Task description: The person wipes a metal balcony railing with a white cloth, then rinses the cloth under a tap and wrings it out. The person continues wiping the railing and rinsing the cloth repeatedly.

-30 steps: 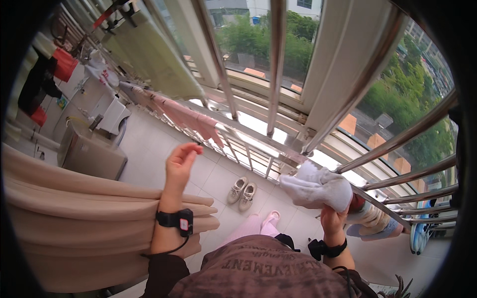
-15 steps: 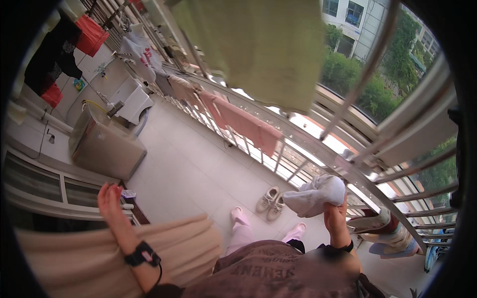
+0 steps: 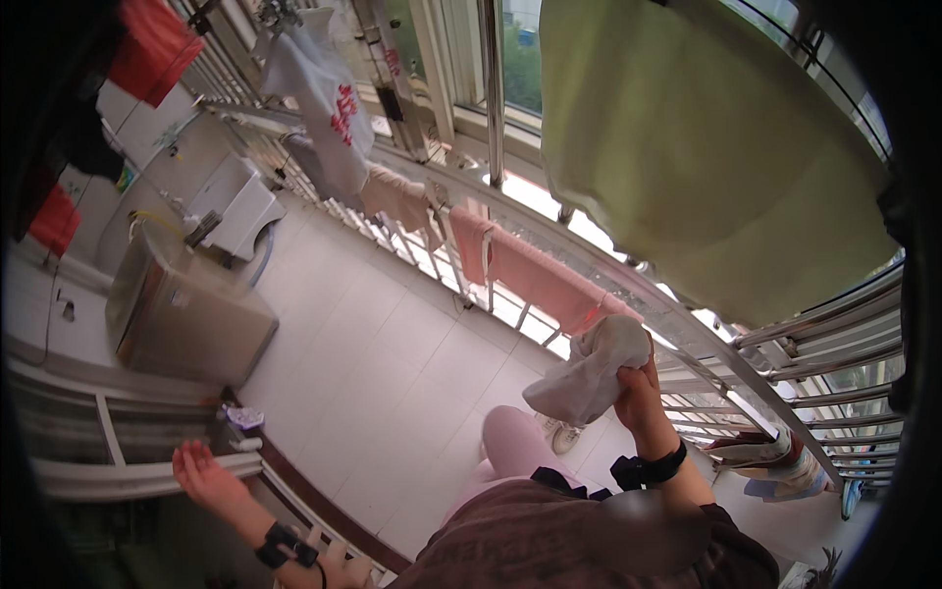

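My right hand is closed on a bunched greyish-white cloth, whose loose end hangs to the left. The cloth is held up in front of the railing, and its folds hide some of my fingers. Out to the lower left, my left hand holds nothing, its fingers loosely bent and apart. It is near the frame of a sliding window. A pink towel hangs over the railing just beyond the cloth.
A large green cloth hangs at the upper right, and a white bag with red print further left. A washing machine and a white sink stand far left. Pale shoes sit on the tiled floor beside my leg.
I have stepped forward along the balcony, and my leg now partly covers the shoes. The beige curtain has left the view at lower left. The cloth stays in my right hand.
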Tool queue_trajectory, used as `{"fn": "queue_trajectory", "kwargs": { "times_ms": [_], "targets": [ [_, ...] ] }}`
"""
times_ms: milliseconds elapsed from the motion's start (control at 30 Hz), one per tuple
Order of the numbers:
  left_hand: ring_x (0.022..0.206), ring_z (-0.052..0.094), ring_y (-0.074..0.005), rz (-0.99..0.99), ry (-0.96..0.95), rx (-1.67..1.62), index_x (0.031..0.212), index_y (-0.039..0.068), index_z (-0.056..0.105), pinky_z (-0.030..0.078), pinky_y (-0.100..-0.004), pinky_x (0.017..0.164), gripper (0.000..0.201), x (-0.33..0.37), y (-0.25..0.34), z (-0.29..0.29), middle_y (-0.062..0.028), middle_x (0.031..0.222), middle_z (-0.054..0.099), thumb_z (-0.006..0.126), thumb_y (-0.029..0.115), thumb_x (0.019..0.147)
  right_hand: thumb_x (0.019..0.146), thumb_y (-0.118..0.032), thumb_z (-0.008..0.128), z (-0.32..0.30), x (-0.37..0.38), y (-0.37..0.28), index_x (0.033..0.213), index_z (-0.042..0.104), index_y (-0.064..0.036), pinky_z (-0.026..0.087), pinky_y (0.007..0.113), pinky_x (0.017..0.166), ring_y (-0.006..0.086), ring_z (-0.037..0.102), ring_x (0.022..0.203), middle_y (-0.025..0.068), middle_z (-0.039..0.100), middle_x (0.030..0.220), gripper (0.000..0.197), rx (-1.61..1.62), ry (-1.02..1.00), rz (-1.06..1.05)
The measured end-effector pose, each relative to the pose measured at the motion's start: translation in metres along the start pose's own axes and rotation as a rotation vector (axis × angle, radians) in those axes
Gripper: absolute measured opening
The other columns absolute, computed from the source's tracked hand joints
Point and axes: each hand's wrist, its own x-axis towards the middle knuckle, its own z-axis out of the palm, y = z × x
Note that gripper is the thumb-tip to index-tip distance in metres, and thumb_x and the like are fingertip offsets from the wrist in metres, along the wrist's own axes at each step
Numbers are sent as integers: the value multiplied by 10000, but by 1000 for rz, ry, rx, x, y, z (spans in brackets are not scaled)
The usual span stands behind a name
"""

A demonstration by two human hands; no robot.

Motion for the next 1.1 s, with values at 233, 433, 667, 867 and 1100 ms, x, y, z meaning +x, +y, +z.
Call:
{"fn": "queue_trajectory", "kwargs": {
  "times_ms": [233,433,667,867,1100],
  "targets": [
    [949,568,-205,17,205,-22,1097,45,542,426,-318,823,241,63,-65,-13,-90,1030,608,521,180,899,788,-26,492,28,84,13,1383,310,-109,421,395,987,266,462,1188,106,454,1290,628,81,38,220],
    [749,567,-141,-250,417,-126,860,69,586,430,-259,669,181,125,-158,0,-33,808,617,496,219,905,834,-29,507,92,191,17,1416,267,-117,389,323,982,180,471,1122,98,468,1224,636,-79,-285,25],
    [646,537,-145,-858,-220,-62,876,103,576,411,-271,577,90,33,-277,182,-21,769,594,595,172,822,780,-31,492,134,246,-14,1440,204,-121,380,313,971,172,465,1108,105,445,1224,725,-217,-201,-32],
    [889,616,-178,-948,-1615,342,1072,16,554,478,-281,769,229,-1,-268,326,-105,995,636,604,90,861,724,-16,483,129,218,-16,1473,164,-115,374,275,946,139,475,1072,77,460,1218,820,-388,18,-249],
    [968,587,-154,-728,-2303,85,1149,23,544,457,-287,860,283,-9,-233,425,-66,1057,613,592,49,872,702,-157,545,136,166,0,1456,243,-77,271,288,1053,154,379,1248,63,364,1410,816,-160,163,-426]
  ]
}}
